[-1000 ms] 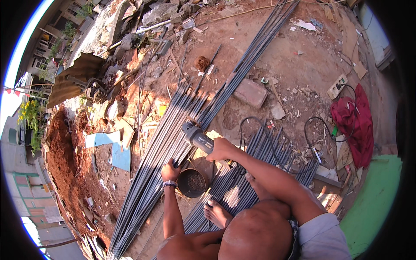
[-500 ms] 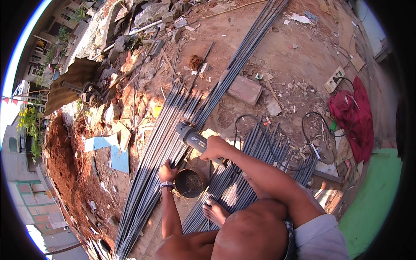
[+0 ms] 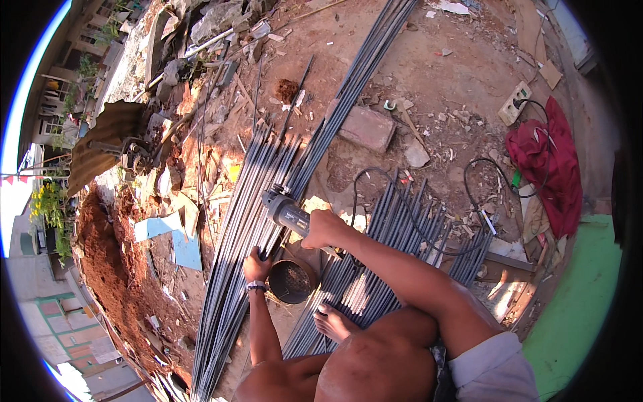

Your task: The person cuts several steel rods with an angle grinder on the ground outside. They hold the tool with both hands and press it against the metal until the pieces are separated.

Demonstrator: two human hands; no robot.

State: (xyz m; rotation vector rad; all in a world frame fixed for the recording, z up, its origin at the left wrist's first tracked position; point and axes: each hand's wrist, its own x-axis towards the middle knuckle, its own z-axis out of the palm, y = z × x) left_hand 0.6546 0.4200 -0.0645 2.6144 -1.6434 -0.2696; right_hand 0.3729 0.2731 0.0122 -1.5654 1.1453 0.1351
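My right hand [image 3: 325, 230] is wrapped round the body of a grey angle grinder [image 3: 289, 213], whose head lies over the long bundle of steel rods [image 3: 231, 258]. The cutting disc is hard to make out. At the right side of that bundle my left hand [image 3: 256, 266], with a band on its wrist, is closed on a steel rod; part of its grip is hidden. Just right of this hand stands a round rusty metal pot [image 3: 292, 281] with dark contents. A second stack of shorter steel rods [image 3: 355, 281] lies under and beside my bare foot [image 3: 334, 323].
A black cord [image 3: 429, 238] loops right toward a white power strip [image 3: 514, 104] by a dark red cloth [image 3: 552, 161]. A concrete block [image 3: 368, 128] sits beyond the rods. Rubble [image 3: 221, 23], a rusty corrugated sheet [image 3: 107, 144] and blue board [image 3: 186, 249] lie left.
The whole view has shifted slightly. The grinder stays over the long bundle, and both hands keep their grips in nearly the same places.
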